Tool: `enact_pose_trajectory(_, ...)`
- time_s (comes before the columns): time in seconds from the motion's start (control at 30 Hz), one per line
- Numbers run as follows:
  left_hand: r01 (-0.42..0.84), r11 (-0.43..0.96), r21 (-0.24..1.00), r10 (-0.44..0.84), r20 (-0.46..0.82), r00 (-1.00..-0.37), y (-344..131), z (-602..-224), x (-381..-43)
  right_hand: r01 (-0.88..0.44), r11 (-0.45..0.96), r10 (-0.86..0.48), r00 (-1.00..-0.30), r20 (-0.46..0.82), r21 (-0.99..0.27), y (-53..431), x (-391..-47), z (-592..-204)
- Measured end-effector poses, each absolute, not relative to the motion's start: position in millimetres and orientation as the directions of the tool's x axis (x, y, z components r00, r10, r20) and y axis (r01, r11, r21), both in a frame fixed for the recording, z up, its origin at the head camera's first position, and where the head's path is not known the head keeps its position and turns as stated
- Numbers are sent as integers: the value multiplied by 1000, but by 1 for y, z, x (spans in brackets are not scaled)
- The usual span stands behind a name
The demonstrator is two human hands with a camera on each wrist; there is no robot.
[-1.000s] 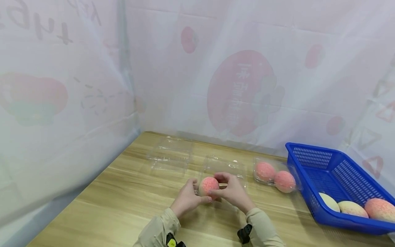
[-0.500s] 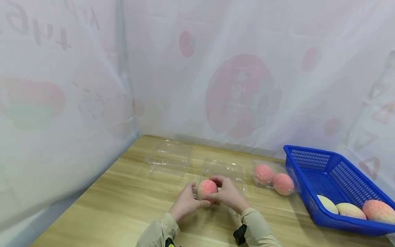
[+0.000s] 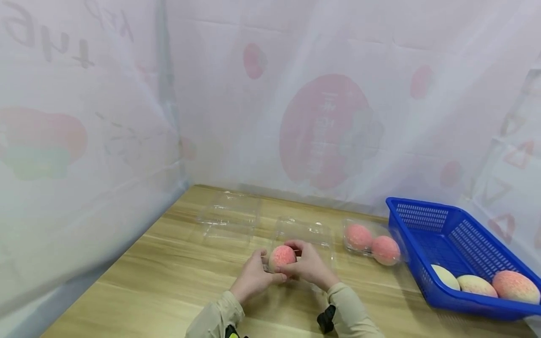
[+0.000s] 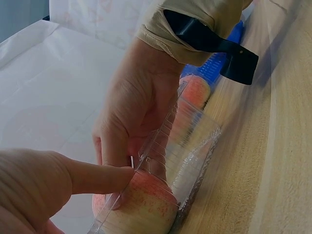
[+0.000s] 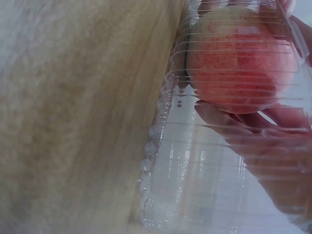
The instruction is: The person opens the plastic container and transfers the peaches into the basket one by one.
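A peach (image 3: 282, 257), pinkish red above and cream below, sits low at the near end of a clear plastic clamshell box (image 4: 200, 141). On its left side, my left hand (image 3: 253, 278) holds it, the thumb (image 4: 105, 178) reaching across the box rim. My right hand (image 3: 312, 267) grips the same peach from the right, with fingers inside the box. Through the ribbed plastic in the right wrist view, fingers touch the peach (image 5: 239, 63). The raised part of the box (image 3: 302, 230) stretches behind the hands. Some left fingers are hidden.
Another clear clamshell box (image 3: 228, 211) lies open at the back left. To the right, a clear box holds two pink peaches (image 3: 385, 250). A blue plastic basket (image 3: 469, 301) with several peaches stands at the far right. White printed curtains (image 3: 338, 117) surround the wooden table (image 3: 169, 291).
The hands and peach stay almost in place. My left thumb has drawn back slightly to the left along the peach's front. The head view has shifted a little.
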State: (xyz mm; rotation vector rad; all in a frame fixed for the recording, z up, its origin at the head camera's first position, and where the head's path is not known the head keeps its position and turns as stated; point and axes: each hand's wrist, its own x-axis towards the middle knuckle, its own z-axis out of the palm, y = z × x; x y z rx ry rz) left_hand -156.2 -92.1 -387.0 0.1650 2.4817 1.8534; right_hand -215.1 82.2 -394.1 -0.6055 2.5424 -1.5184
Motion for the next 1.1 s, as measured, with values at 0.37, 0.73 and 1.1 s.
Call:
enact_pose_trajectory(0.37, 59, 301, 952, 105, 29, -994, -98, -388, -158, -299, 419, -404, -907, 119, -857, 76, -220, -397)
enact_pose_trajectory(0.73, 48, 294, 955, 104, 18, -994, -95, -387, -157, -288, 410, -398, -910, 114, -866, 80, -220, -398)
enact_pose_trajectory(1.1, 47, 293, 955, 106, 16, -994, -95, -385, -156, -315, 410, -390, -909, 148, -856, 80, -221, -396)
